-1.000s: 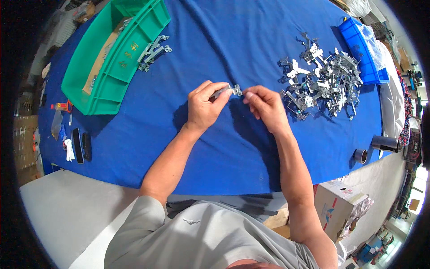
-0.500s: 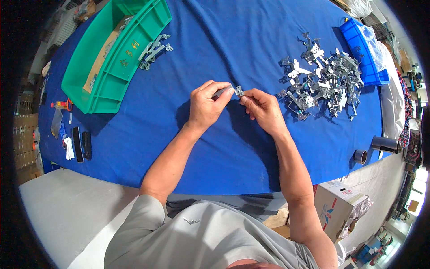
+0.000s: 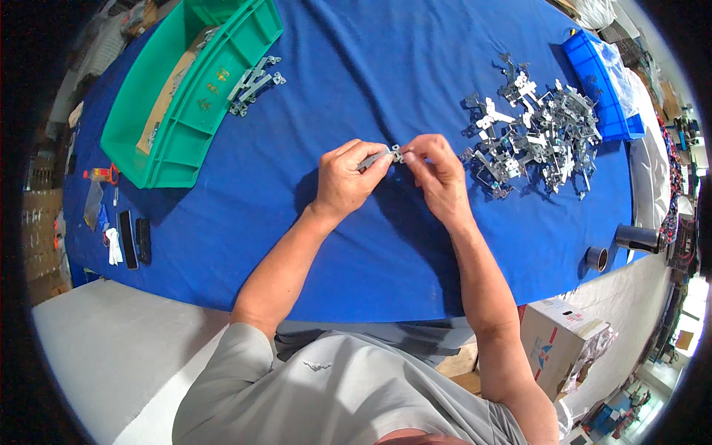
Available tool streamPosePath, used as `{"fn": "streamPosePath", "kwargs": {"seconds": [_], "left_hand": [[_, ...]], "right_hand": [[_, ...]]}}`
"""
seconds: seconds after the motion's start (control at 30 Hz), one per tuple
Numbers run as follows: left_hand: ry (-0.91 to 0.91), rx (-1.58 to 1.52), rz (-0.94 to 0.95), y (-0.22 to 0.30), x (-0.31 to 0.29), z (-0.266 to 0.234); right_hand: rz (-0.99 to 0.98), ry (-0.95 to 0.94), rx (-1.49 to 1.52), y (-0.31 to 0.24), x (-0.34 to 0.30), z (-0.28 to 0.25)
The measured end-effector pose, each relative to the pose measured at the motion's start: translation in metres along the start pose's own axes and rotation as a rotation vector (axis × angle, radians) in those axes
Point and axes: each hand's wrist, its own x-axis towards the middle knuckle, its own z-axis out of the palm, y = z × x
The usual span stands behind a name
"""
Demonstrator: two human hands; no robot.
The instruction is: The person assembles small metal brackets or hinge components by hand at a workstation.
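Observation:
My left hand (image 3: 347,178) pinches a small silvery metal bracket (image 3: 396,153) over the middle of the blue-covered table. The bracket's holed end sticks out past the fingertips toward the right. Against that end, the thumb and forefinger of my right hand (image 3: 439,172) are closed together; whether they hold a separate small part is too fine to see. A heap of similar metal brackets (image 3: 545,137) lies to the right of my hands. Several more brackets (image 3: 256,85) are laid out beside the green bin at the upper left.
A long green plastic bin (image 3: 172,167) with metal parts inside stands at the left. At the far right is a blue bin (image 3: 602,89) with clear plastic. A dark cup (image 3: 596,259) sits near the right edge; a black phone-like slab (image 3: 128,239) lies at the left. A cardboard box (image 3: 552,345) stands below.
Both hands have shifted slightly. My right hand's fingers have risen and turned at the bracket's end, while my left hand keeps its pinch on it.

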Motion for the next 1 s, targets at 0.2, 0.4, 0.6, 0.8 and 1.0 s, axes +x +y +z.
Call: {"fn": "streamPosePath", "kwargs": {"seconds": [0.2, 0.4, 0.6, 0.8, 1.0], "left_hand": [[0.082, -0.038, -0.049, -0.001, 0.000, 0.001], [0.096, -0.100, -0.105, 0.001, 0.000, 0.000], [0.048, -0.106, -0.149, 0.000, 0.000, 0.002], [0.013, 0.021, -0.008, -0.002, -0.002, 0.003], [0.019, 0.006, 0.002, 0.000, -0.001, 0.002]], "right_hand": [[0.432, -0.063, 0.285, -0.009, 0.003, -0.008], [0.454, -0.183, 0.187, -0.013, 0.002, -0.007], [0.350, -0.101, 0.132, -0.010, 0.000, -0.002], [0.196, -0.043, 0.049, -0.006, 0.000, -0.001], [0.005, 0.166, 0.090, -0.005, 0.003, -0.003]]}}
